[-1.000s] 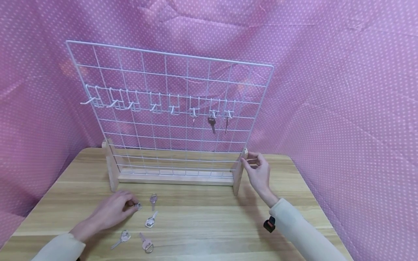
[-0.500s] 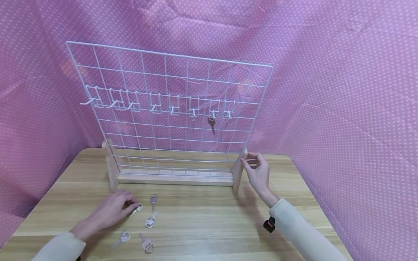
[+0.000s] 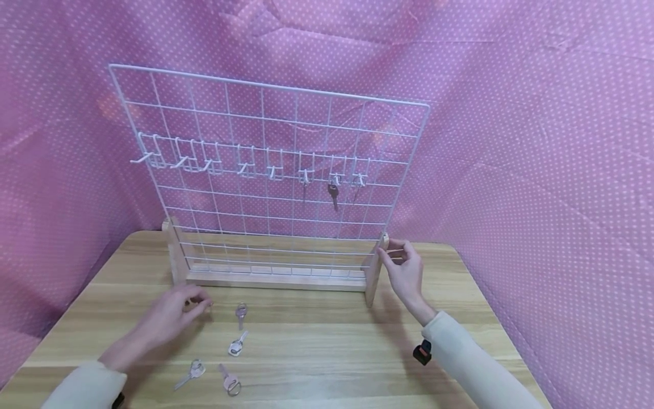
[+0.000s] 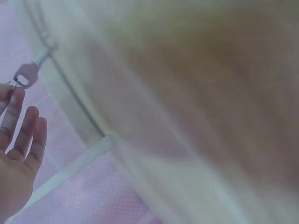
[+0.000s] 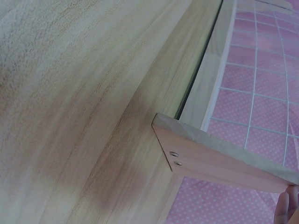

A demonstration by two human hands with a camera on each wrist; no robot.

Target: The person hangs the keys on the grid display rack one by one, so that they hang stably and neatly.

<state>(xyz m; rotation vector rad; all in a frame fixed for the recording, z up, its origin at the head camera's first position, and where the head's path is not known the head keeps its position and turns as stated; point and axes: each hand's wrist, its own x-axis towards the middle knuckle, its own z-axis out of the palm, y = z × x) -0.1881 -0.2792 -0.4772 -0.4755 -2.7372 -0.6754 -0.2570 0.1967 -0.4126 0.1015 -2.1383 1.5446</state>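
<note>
My left hand [image 3: 171, 315] is lifted over the table, in front of the rack's left foot. Between thumb and forefinger it pinches a key [image 4: 29, 74] by the ring, as the left wrist view shows; the other fingers are spread. My right hand [image 3: 405, 270] grips the wooden right upright [image 3: 375, 272] of the rack, thumb on the near side. The white wire grid [image 3: 271, 119] leans in its wooden stand and bears a row of hooks. A dark key [image 3: 334, 196] hangs on one hook toward the right, with a thin key on the hook at either side of it.
Several loose keys lie on the wooden table, among them one key [image 3: 241, 315] near the stand and another key [image 3: 231, 382] toward the front. Pink dotted cloth [image 3: 536, 170] surrounds the table at the back and sides.
My left hand has picked up a key from the table and moved slightly up and toward the rack. My right hand stays on the upright.
</note>
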